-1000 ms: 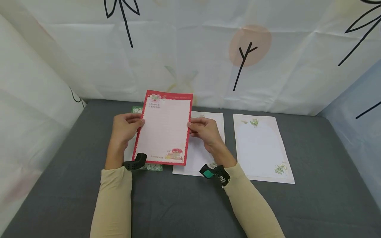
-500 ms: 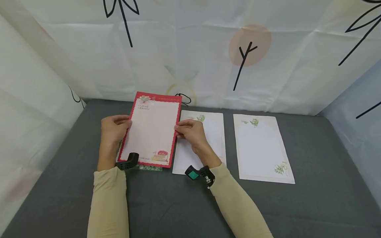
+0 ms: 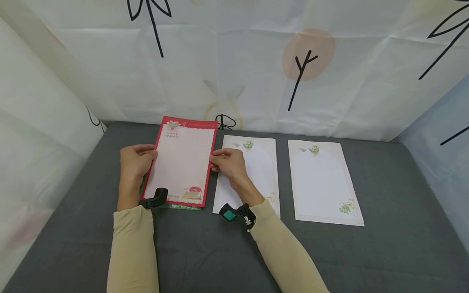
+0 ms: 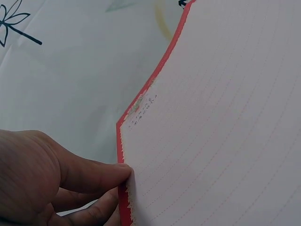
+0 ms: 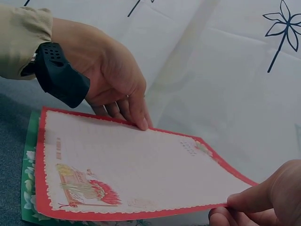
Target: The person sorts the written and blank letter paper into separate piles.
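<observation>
A red-bordered sheet of letter paper, lined and printed with flowers, is held between both hands at the left of the table. My left hand pinches its left edge, thumb on top, as the left wrist view shows. On the opposite edge, my right hand grips with thumb above and fingers beneath. Under the red sheet lies a green floral-bordered sheet, mostly hidden, its green border showing along the near and left sides. The red sheet bows slightly in the right wrist view, close over the green one.
Two white sheets with green leaf prints lie to the right: a middle sheet, partly behind the right hand, and a far-right sheet. A dark grey cloth covers the table. A patterned white curtain hangs behind.
Both hands have carried the red-bordered sheet leftward and slightly lower, so it now covers most of the green sheet. More of the middle white sheet shows.
</observation>
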### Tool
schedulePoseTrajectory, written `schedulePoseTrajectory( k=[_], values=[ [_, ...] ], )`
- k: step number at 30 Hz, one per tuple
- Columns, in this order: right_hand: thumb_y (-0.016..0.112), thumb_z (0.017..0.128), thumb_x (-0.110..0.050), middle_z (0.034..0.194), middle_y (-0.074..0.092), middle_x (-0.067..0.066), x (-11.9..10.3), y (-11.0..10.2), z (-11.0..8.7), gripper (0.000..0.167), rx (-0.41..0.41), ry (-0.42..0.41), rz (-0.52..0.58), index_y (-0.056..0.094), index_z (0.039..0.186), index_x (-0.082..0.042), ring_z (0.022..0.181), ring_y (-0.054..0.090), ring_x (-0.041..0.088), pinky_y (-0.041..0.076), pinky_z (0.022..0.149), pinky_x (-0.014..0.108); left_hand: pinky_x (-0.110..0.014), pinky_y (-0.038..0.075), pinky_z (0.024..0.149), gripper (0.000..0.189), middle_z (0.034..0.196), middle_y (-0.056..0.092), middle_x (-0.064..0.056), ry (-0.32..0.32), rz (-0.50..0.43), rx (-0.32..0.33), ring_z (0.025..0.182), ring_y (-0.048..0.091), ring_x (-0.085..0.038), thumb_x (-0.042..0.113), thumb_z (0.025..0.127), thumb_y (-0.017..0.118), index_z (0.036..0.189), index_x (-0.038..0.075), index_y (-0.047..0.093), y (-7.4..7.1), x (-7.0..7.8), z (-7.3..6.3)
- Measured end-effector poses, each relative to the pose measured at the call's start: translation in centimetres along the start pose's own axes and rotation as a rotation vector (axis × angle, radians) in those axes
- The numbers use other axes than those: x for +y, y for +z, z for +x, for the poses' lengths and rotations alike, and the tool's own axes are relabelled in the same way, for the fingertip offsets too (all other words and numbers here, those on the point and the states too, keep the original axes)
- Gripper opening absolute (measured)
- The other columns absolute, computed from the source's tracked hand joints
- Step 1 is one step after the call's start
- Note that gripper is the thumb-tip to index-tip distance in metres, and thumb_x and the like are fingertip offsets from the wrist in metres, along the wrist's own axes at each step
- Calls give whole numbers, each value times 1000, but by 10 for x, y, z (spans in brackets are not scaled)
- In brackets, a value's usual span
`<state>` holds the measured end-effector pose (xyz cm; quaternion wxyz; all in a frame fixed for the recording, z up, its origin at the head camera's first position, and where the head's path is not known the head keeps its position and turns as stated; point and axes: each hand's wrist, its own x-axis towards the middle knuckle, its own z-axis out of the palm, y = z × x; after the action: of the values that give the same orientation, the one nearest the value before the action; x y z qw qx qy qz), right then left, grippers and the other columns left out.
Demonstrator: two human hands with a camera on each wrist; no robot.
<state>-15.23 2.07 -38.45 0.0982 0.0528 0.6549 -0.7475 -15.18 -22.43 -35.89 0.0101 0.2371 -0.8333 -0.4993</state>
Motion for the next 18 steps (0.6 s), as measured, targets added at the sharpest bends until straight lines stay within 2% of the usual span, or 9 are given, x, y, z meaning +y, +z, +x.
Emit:
schedulePoseTrajectory(
  k=[10,18],
  values=[
    [69,93,4,87,73,17,2,2,0,19,-28,14,-7,68,110,12,65,66,11,58,63,23,-26,46,78,37,127,66,-19,-24,6,20,103,57,-20,15,100,61,135,3,64,1,-3,3],
    [69,93,2,96,74,19,4,2,0,24,-65,16,-57,68,115,11,72,67,13,59,71,27,-25,45,77,37,126,67,-20,-9,24,28,108,58,-24,13,100,61,134,2,65,1,-6,6]
  ],
)
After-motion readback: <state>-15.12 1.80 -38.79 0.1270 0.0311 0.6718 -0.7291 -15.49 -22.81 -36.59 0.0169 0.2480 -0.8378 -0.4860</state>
